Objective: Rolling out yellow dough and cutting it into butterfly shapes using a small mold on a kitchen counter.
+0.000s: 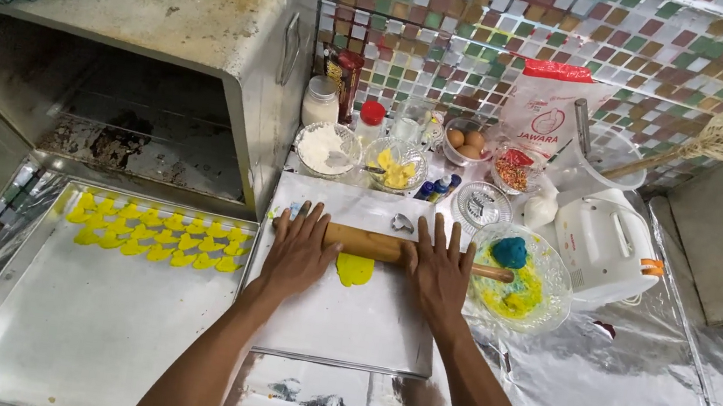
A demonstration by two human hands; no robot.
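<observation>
Under both flat palms: rolling pin (374, 244) between left hand (298, 253), right hand (439, 271), over yellow dough (354, 270).

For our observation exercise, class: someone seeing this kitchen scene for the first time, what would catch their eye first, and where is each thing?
At centre, the left hand and right hand press flat on a wooden rolling pin over yellow dough on a white board. To the left, rows of yellow cut-outs line the far edge of a metal tray. Right of the hands, a glass bowl holds a teal dough lump.
</observation>
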